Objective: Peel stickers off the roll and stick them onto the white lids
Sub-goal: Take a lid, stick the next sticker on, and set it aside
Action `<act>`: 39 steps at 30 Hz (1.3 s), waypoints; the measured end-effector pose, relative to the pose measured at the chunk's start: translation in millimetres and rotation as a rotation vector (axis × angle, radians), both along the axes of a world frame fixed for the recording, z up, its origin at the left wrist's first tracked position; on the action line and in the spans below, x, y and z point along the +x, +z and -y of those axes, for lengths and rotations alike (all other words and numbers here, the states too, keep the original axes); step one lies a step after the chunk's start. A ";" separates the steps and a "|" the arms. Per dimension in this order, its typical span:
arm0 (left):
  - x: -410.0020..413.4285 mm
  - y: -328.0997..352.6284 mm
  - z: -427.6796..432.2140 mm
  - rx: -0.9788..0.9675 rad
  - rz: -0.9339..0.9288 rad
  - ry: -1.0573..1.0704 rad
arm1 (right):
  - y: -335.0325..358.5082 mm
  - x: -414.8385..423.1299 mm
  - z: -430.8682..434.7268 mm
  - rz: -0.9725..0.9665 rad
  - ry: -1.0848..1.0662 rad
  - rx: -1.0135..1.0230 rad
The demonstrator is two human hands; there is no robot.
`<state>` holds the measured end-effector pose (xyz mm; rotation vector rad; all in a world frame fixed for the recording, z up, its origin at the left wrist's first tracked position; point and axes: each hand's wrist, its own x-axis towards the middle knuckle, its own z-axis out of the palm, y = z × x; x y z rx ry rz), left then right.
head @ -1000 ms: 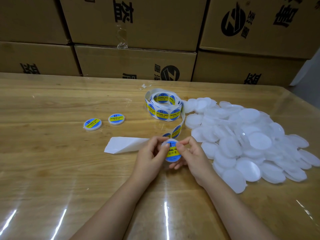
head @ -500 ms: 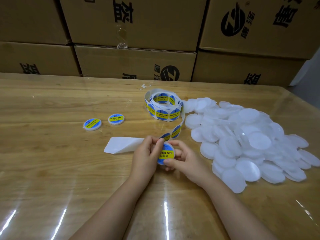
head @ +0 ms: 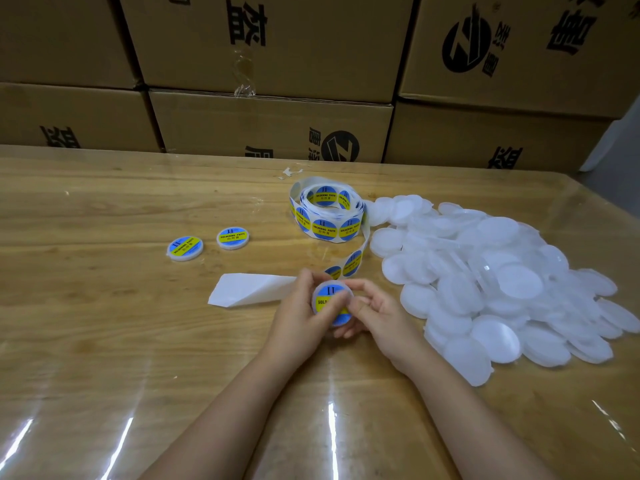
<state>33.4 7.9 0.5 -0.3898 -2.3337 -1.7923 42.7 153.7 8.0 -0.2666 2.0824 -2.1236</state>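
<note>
Since half a second ago the left thumb has slid from the sticker's left side across to its right, so the start of the wording now shows instead of its end. Nearest, two bare forearms reach over a glossy wooden table [head: 104, 341] streaked with reflected light. At centre, both hands hold one round white lid [head: 317, 306] just above the table. The left hand [head: 294, 320] grips it, thumb pressed on the sticker [head: 329, 293]. The right hand [head: 379, 315] curls its fingers round the lid's right edge. This sticker is a blue circle with a yellow band, and it reads "II" and "SOLD", the rest being hidden by the thumb. Just left of the hands lies a flat white strip of bare backing paper [head: 249, 289], partly hidden behind the left hand. Just beyond the fingers a tail of stickers [head: 353, 263] runs up to the roll [head: 327, 216], which lies flat. Its blue and yellow labels read "II", "SOLDERING PASTE" and small Chinese characters. Far left of the roll, two finished lids [head: 185, 248] lie side by side, apart, with the same label facing up. To the right, a large loose pile of white lids [head: 485, 271], plain and translucent, spreads from the roll towards the near right edge. Beyond the roll lies a small clear scrap [head: 289, 172]. Farthest away, stacked cardboard boxes [head: 270, 129] carry black Chinese characters and a round black logo.
</note>
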 end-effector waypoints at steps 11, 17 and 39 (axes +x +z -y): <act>3.0 1.7 -0.9 -0.124 -0.069 -0.032 | 1.1 0.3 -2.1 -0.014 -0.020 -0.069; -2.4 0.1 1.1 0.045 0.130 -0.010 | 2.9 3.2 -1.3 -0.049 0.041 -0.018; -2.7 -5.3 -0.3 -0.085 0.038 0.016 | -0.6 1.8 2.0 -0.057 -0.100 -0.017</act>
